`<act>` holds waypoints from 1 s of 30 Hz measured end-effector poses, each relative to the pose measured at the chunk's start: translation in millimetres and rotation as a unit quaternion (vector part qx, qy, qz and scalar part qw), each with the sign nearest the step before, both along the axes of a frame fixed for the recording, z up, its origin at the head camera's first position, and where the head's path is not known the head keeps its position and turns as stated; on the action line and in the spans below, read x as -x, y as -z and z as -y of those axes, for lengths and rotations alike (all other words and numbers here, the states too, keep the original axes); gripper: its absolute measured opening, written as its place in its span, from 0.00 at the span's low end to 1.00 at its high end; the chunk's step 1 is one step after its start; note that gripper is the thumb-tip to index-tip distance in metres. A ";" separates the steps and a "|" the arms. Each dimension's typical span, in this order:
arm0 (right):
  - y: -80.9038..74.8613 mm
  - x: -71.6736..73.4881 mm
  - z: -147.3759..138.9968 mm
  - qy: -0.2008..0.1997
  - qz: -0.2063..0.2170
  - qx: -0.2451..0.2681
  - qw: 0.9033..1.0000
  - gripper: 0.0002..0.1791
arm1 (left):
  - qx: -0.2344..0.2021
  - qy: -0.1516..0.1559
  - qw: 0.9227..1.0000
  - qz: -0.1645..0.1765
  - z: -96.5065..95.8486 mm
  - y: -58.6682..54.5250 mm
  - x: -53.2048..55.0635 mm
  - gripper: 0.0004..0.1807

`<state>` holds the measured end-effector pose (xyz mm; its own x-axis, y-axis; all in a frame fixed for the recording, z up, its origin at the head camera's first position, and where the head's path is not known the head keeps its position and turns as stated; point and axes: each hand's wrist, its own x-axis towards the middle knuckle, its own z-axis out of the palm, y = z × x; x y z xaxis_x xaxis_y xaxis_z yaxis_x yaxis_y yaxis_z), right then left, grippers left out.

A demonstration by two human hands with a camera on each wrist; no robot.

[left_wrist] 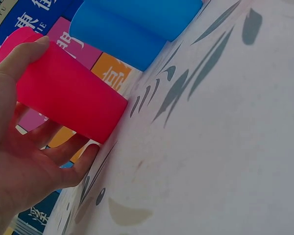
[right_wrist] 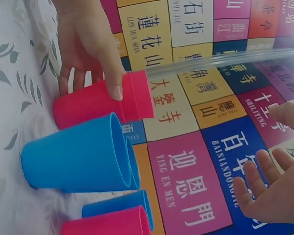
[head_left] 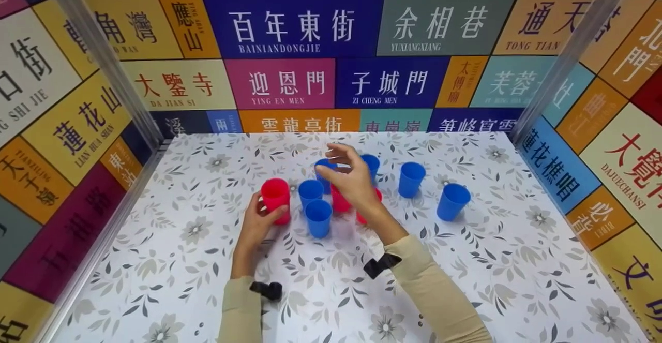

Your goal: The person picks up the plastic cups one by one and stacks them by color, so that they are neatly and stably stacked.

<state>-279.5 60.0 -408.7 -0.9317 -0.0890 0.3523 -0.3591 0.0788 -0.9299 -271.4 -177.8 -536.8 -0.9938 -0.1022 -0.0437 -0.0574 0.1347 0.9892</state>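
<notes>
My left hand (head_left: pixel 253 225) grips a red cup (head_left: pixel 275 194) standing mouth up at the left of the group. Its thumb lies across the near side. In the right wrist view a second rim line on this red cup (right_wrist: pixel 90 105) suggests nested cups. My right hand (head_left: pixel 356 180) is raised over the middle cups, fingers spread and holding nothing. Below it are a red cup (head_left: pixel 340 200) and another red cup (head_left: pixel 362 215), both partly hidden by the hand and wrist. Two blue cups, one behind (head_left: pixel 309 192) and one in front (head_left: pixel 318 220), stand just right of the held cup.
Behind the right hand stand a blue cup (head_left: pixel 321 178) and another blue cup (head_left: pixel 371 165), partly covered. Farther right are two separate blue cups, a nearer-middle one (head_left: pixel 412 180) and an outer one (head_left: pixel 453 202). Sign-printed walls (head_left: pixel 289 25) enclose the floral tabletop (head_left: pixel 331 291).
</notes>
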 end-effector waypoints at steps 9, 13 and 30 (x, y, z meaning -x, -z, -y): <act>1.9 -6.2 -27.8 0.009 0.001 0.001 1.000 0.30 | -0.004 0.001 1.000 -0.016 1.9 0.0 -2.3 0.38; 6.5 -9.7 -39.6 0.027 -0.004 0.010 1.000 0.31 | -0.009 0.006 1.000 -0.016 1.3 -1.3 -2.3 0.38; 58.7 -5.0 -77.4 0.047 0.012 0.005 0.999 0.35 | -0.002 0.007 1.000 -0.012 0.1 -0.6 -1.2 0.40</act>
<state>-274.5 137.4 -467.4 -0.9441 0.0028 0.3297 -0.3278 0.1010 -0.9393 -270.2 -177.9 -536.2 -0.9959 -0.0885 -0.0196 -0.0312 0.1314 0.9908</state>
